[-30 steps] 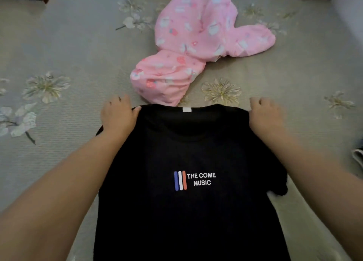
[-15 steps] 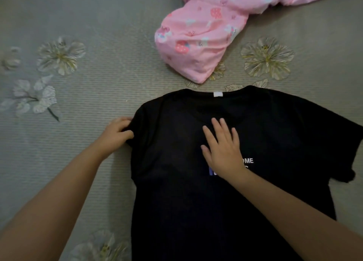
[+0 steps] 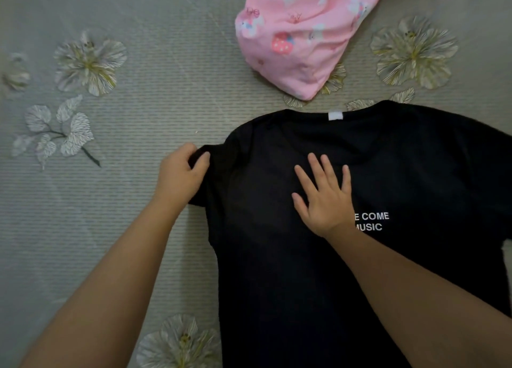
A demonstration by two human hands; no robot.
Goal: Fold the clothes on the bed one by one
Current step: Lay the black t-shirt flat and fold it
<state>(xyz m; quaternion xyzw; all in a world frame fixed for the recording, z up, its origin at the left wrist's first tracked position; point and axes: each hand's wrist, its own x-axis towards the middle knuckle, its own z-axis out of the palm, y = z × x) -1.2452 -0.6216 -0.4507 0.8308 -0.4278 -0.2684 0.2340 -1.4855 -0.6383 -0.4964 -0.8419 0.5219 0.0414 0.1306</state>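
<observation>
Your left hand (image 3: 181, 174) pinches the sleeve of the black cotton T-shirt (image 3: 277, 270) spread on the grey flowered bed (image 3: 138, 215); your flat right hand (image 3: 324, 198) hides part of its print; the frame crops its right side

Black T-shirt (image 3: 346, 270): white chest print reads "E COME" over "MUSIC"; its start is hidden by the right hand (image 3: 322, 198). White neck tag (image 3: 335, 116): nothing legible.
</observation>
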